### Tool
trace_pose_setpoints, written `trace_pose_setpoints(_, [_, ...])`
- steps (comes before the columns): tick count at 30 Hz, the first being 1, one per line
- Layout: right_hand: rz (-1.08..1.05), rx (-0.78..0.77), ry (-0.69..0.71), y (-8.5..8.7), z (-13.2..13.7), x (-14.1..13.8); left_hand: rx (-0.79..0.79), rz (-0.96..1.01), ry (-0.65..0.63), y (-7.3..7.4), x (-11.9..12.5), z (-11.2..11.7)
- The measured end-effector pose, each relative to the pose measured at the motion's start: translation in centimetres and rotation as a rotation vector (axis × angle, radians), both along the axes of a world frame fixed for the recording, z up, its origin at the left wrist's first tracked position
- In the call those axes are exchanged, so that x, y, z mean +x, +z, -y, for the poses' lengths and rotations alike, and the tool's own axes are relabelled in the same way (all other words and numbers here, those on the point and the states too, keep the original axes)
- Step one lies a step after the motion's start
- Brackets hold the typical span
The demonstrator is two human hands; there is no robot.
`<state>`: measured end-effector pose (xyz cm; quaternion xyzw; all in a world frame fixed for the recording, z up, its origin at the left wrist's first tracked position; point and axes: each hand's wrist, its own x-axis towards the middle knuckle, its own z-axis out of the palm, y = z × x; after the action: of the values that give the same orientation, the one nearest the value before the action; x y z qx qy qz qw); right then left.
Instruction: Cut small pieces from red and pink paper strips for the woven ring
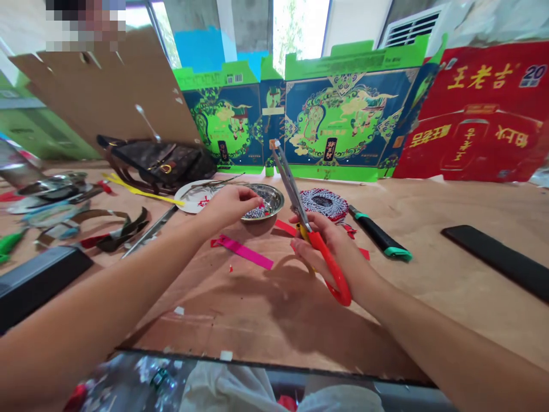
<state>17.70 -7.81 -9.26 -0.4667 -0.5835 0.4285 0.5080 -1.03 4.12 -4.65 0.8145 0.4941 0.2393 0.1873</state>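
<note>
Plywood worktop (429,212) spreads under everything, with flattened printed cartons standing along its far edge. Near its middle, the right hand (330,246) is clenched around orange-handled scissors (288,177), their closed blades pointing up and away and one handle loop hanging below the palm. The left hand (227,209) reaches over a shallow steel dish (271,197), its fingertips (256,203) bunched at a small speckled coil (256,213) in the dish; whether they pinch it is impossible to tell.

A white plate (193,197) sits just beside the dish. A magenta strip (242,252) lies between the hands, nearer the viewer. Just behind the scissors rests a round red, white and black woven disc (323,204), near a black tool with green ends (377,234). A long black strip (497,260) lies toward the right edge. Toward the left edge are a dark patterned handbag (158,163), a yellow strip (137,189) and heaped cut scraps (55,212). Behind everything stand a green-and-blue carton (347,114) and a red carton (476,109).
</note>
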Motion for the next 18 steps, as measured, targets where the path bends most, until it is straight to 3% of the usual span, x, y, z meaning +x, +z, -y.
trace_pose_setpoints(5, [-0.032,0.012,-0.001,0.2,-0.3,0.4,0.065,-0.087,-0.001,-2.1,2.3,-4.4])
trace_pose_setpoints(9, [-0.057,0.031,0.004,0.3,-0.3,0.6,0.142,-0.115,0.019,-3.0,3.5,-5.8])
trace_pose_setpoints(14, [-0.044,0.078,-0.017,0.1,-0.6,0.8,0.210,-0.156,-0.043,0.0,1.9,-3.6])
trace_pose_setpoints(18, [-0.067,0.045,-0.031,0.3,-0.5,1.1,0.116,-0.356,-0.280,1.7,-1.1,0.0])
